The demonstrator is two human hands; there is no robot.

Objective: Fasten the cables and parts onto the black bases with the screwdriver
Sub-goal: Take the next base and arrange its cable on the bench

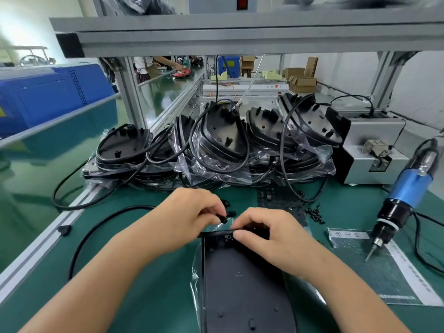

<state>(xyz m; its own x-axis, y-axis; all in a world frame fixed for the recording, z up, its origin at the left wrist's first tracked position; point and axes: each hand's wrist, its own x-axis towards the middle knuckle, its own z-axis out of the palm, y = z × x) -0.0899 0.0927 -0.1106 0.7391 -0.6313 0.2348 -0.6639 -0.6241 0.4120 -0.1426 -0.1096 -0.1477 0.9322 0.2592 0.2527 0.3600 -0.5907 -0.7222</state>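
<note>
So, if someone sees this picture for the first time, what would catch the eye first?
Probably the two bare hands in the lower middle: the left hand pinches the end of a black cable, and the right hand grips the top edge of a black base. Behind them lies a pile of bagged bases wound with cables. At the right, a blue screwdriver hangs tip down.

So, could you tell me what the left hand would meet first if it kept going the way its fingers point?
Probably the right hand, at the black base's far edge; the left hand points there.
</note>
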